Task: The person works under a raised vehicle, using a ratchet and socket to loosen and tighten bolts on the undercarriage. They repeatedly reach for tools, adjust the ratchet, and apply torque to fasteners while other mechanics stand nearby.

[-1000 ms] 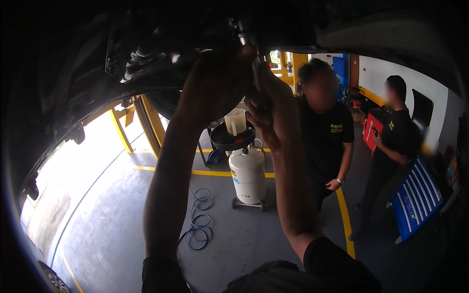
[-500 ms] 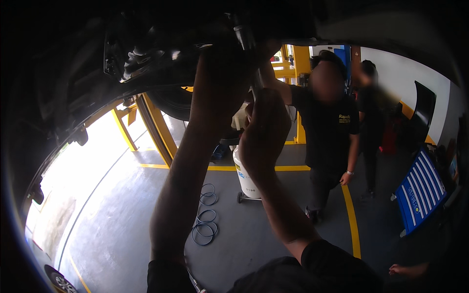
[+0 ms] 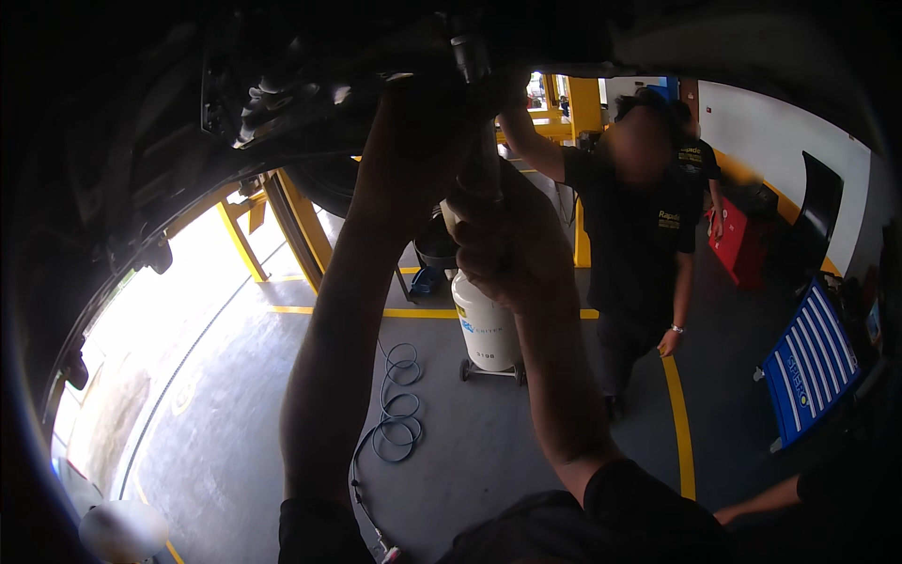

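Above me is the dark underside of a raised vehicle. My right hand is closed round the lower end of a metal socket wrench, its bar rising from my fist. A shiny cylindrical socket shows higher up, close under the vehicle; the part between is lost in shadow. My left hand reaches up beside the wrench, dark against the underside, and its fingers cannot be made out. Just right of the socket, the raised hand of a co-worker also reaches up to the underside.
A white wheeled tank stands on the floor beyond my arms, near a coiled air hose. Yellow lift posts rise behind. At the right are a blue tool cart, a red cabinet and another person's forearm.
My right hand has turned and dropped slightly along with the wrench's lower end. The person at the back has shifted, uncovering the red cabinet. The forearm at lower right has moved in.
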Motion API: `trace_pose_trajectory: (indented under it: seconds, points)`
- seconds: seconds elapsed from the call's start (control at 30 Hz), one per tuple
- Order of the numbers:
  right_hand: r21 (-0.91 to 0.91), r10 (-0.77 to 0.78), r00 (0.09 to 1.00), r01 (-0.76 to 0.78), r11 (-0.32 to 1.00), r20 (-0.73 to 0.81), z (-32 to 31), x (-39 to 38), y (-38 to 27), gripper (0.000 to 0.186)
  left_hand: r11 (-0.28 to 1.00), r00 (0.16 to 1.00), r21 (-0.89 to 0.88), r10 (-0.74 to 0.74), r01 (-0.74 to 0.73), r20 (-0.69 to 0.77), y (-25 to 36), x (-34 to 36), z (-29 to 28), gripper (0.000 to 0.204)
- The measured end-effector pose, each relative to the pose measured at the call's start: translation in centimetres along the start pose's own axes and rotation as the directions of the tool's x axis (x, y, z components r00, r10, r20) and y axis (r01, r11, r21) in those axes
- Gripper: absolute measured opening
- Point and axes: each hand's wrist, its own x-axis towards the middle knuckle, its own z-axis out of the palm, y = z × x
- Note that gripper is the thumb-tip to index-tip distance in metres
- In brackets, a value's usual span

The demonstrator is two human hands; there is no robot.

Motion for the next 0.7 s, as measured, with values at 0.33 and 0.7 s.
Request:
trace_pose_trajectory:
  seconds: [0.33,0.7]
  points:
    - [-0.53,-0.396,0.847,0.167,0.832,-0.355,2.1,-0.3,0.6,0.024,0.998,0.993,0.053,-0.039,0.033,0.109,0.7,0.2,-0.4,0.062]
    - [-0.88,-0.544,0.76,-0.077,0.468,-0.355,2.7,0.6,1.0,0.021,0.998,0.993,0.06,0.001,-0.008,0.118,-1.4,-1.1,-0.1,0.053]
